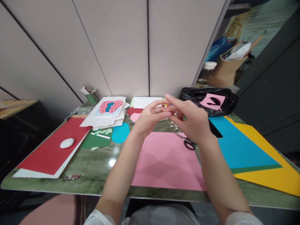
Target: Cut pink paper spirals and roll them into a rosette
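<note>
My left hand [152, 117] and my right hand [191, 118] are raised over the far edge of a pink sheet [166, 162], their fingertips meeting and overlapping. The left fingers are spread, with nothing visible in them. My right hand's fingers are also apart and touch the left fingertips; I see no object between them. Scissors with black handles [188, 144] lie on the pink sheet's right edge, just below my right hand. Small white paper scraps [172, 126] are on the table behind the sheet.
Red paper [53, 150] with a white oval object [67, 143] lies left. A heart picture [110, 107] tops white sheets. Green paper [96, 141], a blue cutout [120, 132] and a marker [100, 136] are left of centre. Blue [243, 147] and yellow [278, 162] sheets lie right, near a black bag [187, 95].
</note>
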